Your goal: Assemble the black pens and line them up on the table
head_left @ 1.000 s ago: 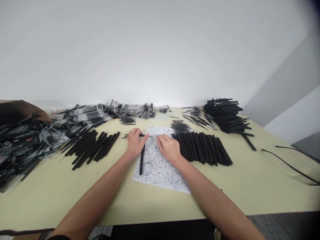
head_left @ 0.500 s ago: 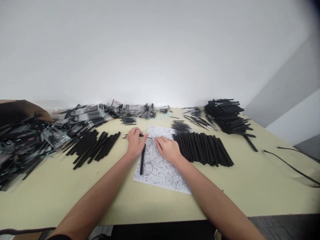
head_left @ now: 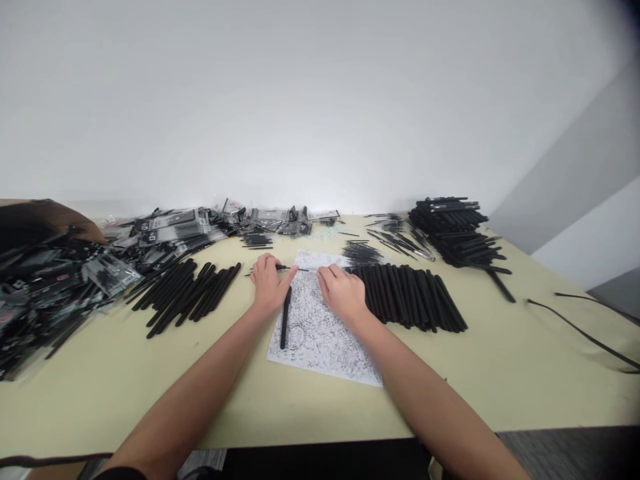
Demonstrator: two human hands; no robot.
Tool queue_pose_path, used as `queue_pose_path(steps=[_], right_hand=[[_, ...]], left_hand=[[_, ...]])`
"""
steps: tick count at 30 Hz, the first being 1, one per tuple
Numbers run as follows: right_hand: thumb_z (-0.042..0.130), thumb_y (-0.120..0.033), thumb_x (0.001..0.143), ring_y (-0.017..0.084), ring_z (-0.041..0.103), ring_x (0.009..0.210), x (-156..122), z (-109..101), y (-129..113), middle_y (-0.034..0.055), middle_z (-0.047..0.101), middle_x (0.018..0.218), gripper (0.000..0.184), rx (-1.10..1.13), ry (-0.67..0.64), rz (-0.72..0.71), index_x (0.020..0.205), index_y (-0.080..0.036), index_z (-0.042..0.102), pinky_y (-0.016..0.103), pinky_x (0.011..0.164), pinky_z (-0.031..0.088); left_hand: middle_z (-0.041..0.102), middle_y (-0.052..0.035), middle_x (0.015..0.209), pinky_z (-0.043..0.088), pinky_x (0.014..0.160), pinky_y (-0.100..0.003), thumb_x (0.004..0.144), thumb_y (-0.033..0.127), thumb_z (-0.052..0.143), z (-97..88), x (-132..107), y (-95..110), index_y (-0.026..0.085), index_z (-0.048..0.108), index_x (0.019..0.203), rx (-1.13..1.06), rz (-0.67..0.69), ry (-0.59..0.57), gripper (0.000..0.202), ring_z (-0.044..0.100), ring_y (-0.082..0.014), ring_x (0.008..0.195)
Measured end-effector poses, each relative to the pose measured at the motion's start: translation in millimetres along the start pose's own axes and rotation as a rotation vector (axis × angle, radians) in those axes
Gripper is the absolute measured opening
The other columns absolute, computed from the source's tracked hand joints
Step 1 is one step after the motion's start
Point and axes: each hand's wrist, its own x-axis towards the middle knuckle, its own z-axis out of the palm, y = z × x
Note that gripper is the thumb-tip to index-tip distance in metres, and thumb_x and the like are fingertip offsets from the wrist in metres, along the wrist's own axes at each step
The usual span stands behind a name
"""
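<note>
My left hand (head_left: 269, 283) is closed round a thin black pen refill (head_left: 303, 270), whose narrow end points right above the scribbled white paper (head_left: 325, 333). Facing it, my right hand (head_left: 343, 290) is in a pinch; whatever its fingertips hold is too small to make out. A short gap separates the two hands. On the paper's left side, just below my left hand, lies a black pen (head_left: 285, 320). Right of my right hand is a row of black pen barrels (head_left: 410, 297). More black barrels (head_left: 187, 293) lie to the left of my left hand.
Plastic-wrapped packets (head_left: 170, 227) are heaped along the left and back, beside a brown box (head_left: 75, 217). Loose refills (head_left: 363, 252) lie behind the paper. A tall pile of black pens (head_left: 450, 230) stands at back right. Black cords (head_left: 580, 327) cross the table's right side.
My right hand has moved a little to the right, away from my left hand, and more of the refill's narrow end shows. My left hand has barely moved.
</note>
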Motion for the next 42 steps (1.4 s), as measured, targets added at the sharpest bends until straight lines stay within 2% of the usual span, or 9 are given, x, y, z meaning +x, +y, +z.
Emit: queue_pose_path(steps=[6,11,14,18,23,29,31,34,42], right_hand=[[0.026,-0.026,0.104,0.017,0.063,0.083,2,0,7,0.0062,0.067,0.108,0.037,-0.116,-0.024,-0.027,0.113,-0.025,0.062,0.032,0.063,0.027],[0.033,-0.019,0.100,0.018,0.063,0.082,5,-5,12,0.0086,0.066,0.103,0.031,-0.168,-0.077,-0.030,0.111,-0.023,0.062,0.031,0.062,0.028],[0.036,-0.015,0.097,0.018,0.063,0.081,7,-11,20,0.0104,0.065,0.101,0.029,-0.192,-0.097,0.050,0.108,-0.019,0.062,0.030,0.059,0.029],[0.034,-0.017,0.099,0.016,0.063,0.076,10,-17,39,0.0103,0.062,0.105,0.029,-0.241,-0.041,0.203,0.107,-0.020,0.062,0.028,0.054,0.027],[0.031,-0.023,0.101,0.013,0.063,0.071,11,-21,66,0.0096,0.058,0.113,0.033,-0.278,-0.010,0.389,0.108,-0.022,0.064,0.026,0.051,0.026],[0.032,-0.019,0.100,0.016,0.066,0.073,10,-23,84,0.0113,0.059,0.108,0.033,-0.279,-0.001,0.544,0.105,-0.019,0.065,0.025,0.052,0.029],[0.033,-0.018,0.099,0.017,0.067,0.074,9,-22,87,0.0112,0.060,0.108,0.033,-0.272,-0.004,0.572,0.103,-0.019,0.066,0.025,0.054,0.032],[0.033,-0.016,0.098,0.019,0.068,0.077,9,-20,89,0.0123,0.061,0.108,0.033,-0.254,0.000,0.606,0.105,-0.018,0.065,0.026,0.057,0.037],[0.039,-0.031,0.097,0.024,0.067,0.079,11,-19,85,0.0146,0.062,0.104,0.033,-0.167,0.056,0.652,0.115,-0.014,0.060,0.031,0.059,0.042]], left_hand=[[0.052,-0.0109,0.120,0.039,0.096,-0.047,0.086,0.049,0.062,-1.1,0,1,0.022,0.049,0.096,-0.002,-0.011,0.017,0.031,0.049,-0.0306,0.113],[0.051,-0.0108,0.121,0.039,0.096,-0.048,0.084,0.050,0.064,-1.0,0,1,0.022,0.047,0.096,0.010,-0.012,0.028,0.035,0.048,-0.0311,0.114],[0.052,-0.0102,0.117,0.040,0.094,-0.047,0.086,0.050,0.061,-0.1,2,-2,0.022,0.046,0.095,-0.015,-0.062,0.042,0.033,0.049,-0.0303,0.112],[0.052,-0.0086,0.113,0.041,0.092,-0.045,0.087,0.047,0.059,3.7,7,-9,0.022,0.046,0.094,-0.056,-0.147,0.045,0.029,0.051,-0.0290,0.110],[0.053,-0.0076,0.112,0.042,0.092,-0.043,0.085,0.040,0.063,7.5,8,-10,0.022,0.046,0.094,-0.030,-0.143,0.038,0.026,0.051,-0.0279,0.110],[0.054,-0.0098,0.116,0.043,0.089,-0.045,0.085,0.033,0.061,3.6,7,-6,0.021,0.048,0.097,0.027,-0.184,-0.023,0.022,0.052,-0.0305,0.111],[0.054,-0.0107,0.119,0.043,0.089,-0.046,0.084,0.025,0.058,2.8,8,-5,0.020,0.048,0.100,0.045,-0.200,-0.058,0.020,0.051,-0.0313,0.113],[0.053,-0.0123,0.125,0.042,0.092,-0.048,0.080,0.011,0.051,3.2,7,-5,0.020,0.048,0.106,0.073,-0.229,-0.116,0.028,0.050,-0.0320,0.117],[0.057,-0.0139,0.125,0.039,0.094,-0.050,0.080,0.004,0.043,3.7,7,-4,0.019,0.051,0.107,0.153,-0.214,-0.235,0.031,0.049,-0.0336,0.120]])
